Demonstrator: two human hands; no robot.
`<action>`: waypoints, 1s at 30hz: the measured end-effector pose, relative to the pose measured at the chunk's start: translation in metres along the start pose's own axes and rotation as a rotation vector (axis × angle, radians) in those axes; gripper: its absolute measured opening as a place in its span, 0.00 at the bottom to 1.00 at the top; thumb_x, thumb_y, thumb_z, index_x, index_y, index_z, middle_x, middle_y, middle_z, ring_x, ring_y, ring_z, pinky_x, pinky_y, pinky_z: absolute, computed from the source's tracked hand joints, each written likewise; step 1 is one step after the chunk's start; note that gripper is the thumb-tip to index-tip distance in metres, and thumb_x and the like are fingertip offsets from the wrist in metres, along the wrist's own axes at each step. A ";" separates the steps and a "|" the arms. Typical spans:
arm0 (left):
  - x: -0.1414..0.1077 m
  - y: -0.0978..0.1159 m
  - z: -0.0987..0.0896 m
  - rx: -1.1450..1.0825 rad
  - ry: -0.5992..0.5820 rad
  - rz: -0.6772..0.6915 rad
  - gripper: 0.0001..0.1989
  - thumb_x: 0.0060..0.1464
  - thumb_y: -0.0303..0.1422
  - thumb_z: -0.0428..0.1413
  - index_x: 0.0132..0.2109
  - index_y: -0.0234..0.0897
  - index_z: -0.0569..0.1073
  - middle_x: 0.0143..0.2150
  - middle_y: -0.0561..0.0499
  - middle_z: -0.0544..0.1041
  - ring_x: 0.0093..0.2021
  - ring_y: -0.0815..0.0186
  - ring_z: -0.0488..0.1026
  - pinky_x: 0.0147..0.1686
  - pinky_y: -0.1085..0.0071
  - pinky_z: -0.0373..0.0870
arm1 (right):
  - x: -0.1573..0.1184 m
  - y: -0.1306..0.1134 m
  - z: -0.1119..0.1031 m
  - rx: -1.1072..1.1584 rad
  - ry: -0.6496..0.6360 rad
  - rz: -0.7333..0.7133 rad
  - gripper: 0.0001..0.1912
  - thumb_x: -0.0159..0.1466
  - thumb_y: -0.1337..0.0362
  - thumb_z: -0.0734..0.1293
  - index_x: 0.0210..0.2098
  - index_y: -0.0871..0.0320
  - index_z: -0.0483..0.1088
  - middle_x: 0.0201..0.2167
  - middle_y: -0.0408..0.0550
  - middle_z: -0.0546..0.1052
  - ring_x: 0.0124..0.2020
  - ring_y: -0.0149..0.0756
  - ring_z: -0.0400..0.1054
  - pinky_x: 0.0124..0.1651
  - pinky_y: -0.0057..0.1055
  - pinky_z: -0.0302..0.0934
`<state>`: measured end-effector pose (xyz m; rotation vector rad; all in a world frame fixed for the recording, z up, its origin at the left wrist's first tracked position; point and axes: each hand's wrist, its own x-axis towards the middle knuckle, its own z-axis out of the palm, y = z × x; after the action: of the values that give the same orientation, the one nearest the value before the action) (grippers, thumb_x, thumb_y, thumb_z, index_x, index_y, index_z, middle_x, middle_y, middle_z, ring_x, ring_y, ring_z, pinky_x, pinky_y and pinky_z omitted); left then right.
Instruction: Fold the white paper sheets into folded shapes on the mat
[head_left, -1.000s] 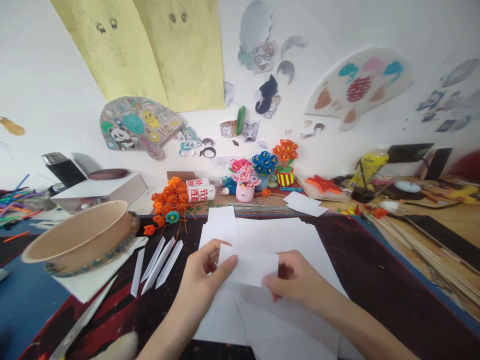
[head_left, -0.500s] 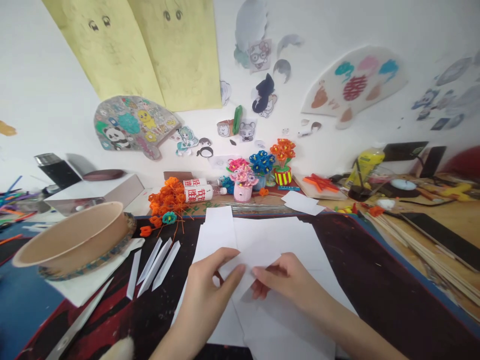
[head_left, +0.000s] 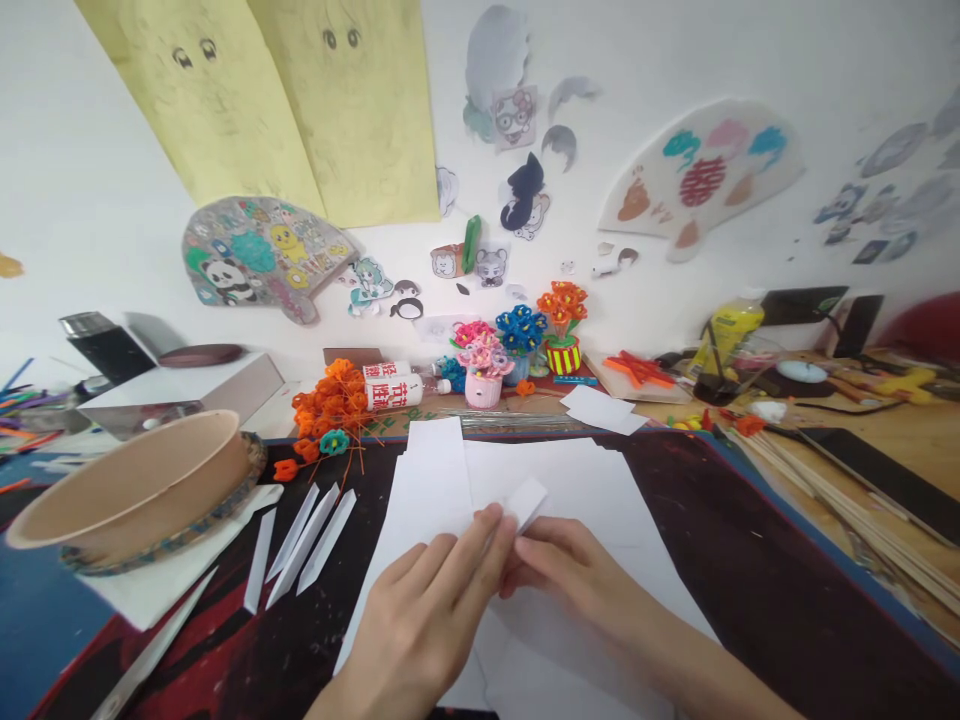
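Between my two hands is a small piece of white paper [head_left: 531, 500], folded over, its upper end sticking out past my fingertips. My left hand [head_left: 435, 600] lies over its left side, back of the hand up, fingers closed together and pressing on the fold. My right hand [head_left: 566, 565] pinches the lower right part, thumb on top and the other fingers curled beneath. Under both hands lie large white sheets [head_left: 600, 490] and a narrower white strip [head_left: 435, 465]. The paper's lower part is hidden by my fingers.
Several folded white paper strips [head_left: 304, 540] lie left on the dark mat [head_left: 742, 560]. Scissors [head_left: 157, 650] and a tan bowl [head_left: 135, 480] are farther left. Orange pipe-cleaner flowers [head_left: 330, 400], a pink flower pot [head_left: 484, 388] and loose white paper pieces [head_left: 600, 408] stand or lie behind; thin sticks [head_left: 840, 510] lie right.
The small paper has gone from a flat, open piece to a folded one. My left hand has turned over from a thumb-and-finger pinch to pressing with its fingers. The view has shifted slightly.
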<state>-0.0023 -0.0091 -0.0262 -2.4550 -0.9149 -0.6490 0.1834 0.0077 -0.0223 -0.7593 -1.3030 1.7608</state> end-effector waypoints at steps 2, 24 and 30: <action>0.001 0.001 0.000 0.035 0.000 0.022 0.21 0.60 0.19 0.45 0.59 0.32 0.66 0.59 0.44 0.70 0.40 0.64 0.73 0.34 0.68 0.69 | -0.001 0.001 0.001 0.058 -0.032 0.005 0.21 0.62 0.48 0.63 0.32 0.60 0.74 0.27 0.48 0.76 0.34 0.36 0.71 0.44 0.35 0.64; 0.026 0.013 -0.006 -1.084 -0.151 -1.070 0.11 0.50 0.40 0.58 0.35 0.37 0.78 0.26 0.53 0.71 0.23 0.70 0.66 0.23 0.76 0.63 | -0.008 0.004 0.001 -0.543 -0.119 0.027 0.12 0.62 0.63 0.65 0.23 0.60 0.64 0.19 0.36 0.58 0.22 0.25 0.50 0.24 0.23 0.44; 0.025 0.006 -0.010 -1.191 0.050 -1.238 0.12 0.48 0.41 0.60 0.31 0.35 0.76 0.19 0.56 0.67 0.21 0.71 0.63 0.22 0.78 0.60 | -0.004 0.004 -0.003 -0.465 -0.005 0.020 0.09 0.59 0.63 0.67 0.24 0.60 0.68 0.19 0.38 0.66 0.23 0.27 0.60 0.26 0.23 0.54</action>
<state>0.0155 -0.0068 -0.0053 -2.3050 -2.5916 -2.1111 0.1864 0.0051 -0.0271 -1.0231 -1.7410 1.4864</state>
